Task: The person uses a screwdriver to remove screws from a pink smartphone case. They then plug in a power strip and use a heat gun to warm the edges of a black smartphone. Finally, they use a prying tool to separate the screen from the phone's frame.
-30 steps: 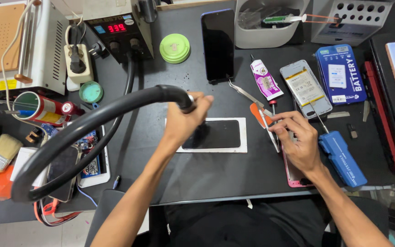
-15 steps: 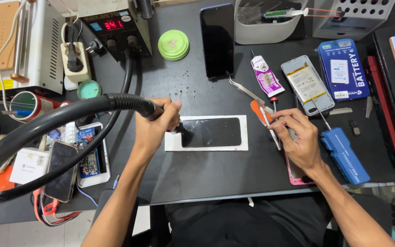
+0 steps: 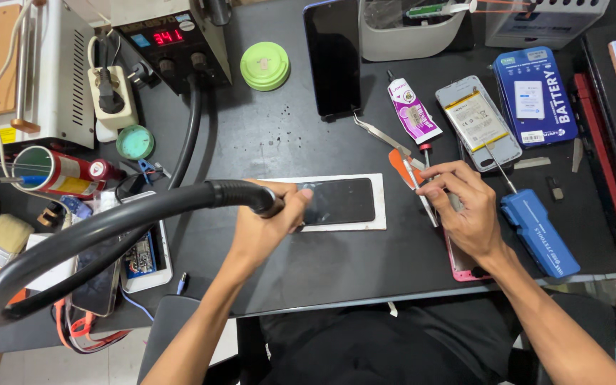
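The left hand point(image 3: 265, 232) had its fingers clamped on the black corrugated hot-air hose point(image 3: 108, 228) above the dark phone point(image 3: 336, 202) lying on a white mat at mid-bench point(image 3: 265, 135), while the right hand point(image 3: 465, 210) pinched a thin tool beside an orange pick point(image 3: 398, 165), with the blue rectangular battery box point(image 3: 536, 96) at far right and a white-and-purple glue tube point(image 3: 411, 110) beyond.

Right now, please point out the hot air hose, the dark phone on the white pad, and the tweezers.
hot air hose point(image 3: 108, 221), head view, middle of hose.
dark phone point(image 3: 340, 201), head view, screen centre.
tweezers point(image 3: 379, 133), head view, arm.
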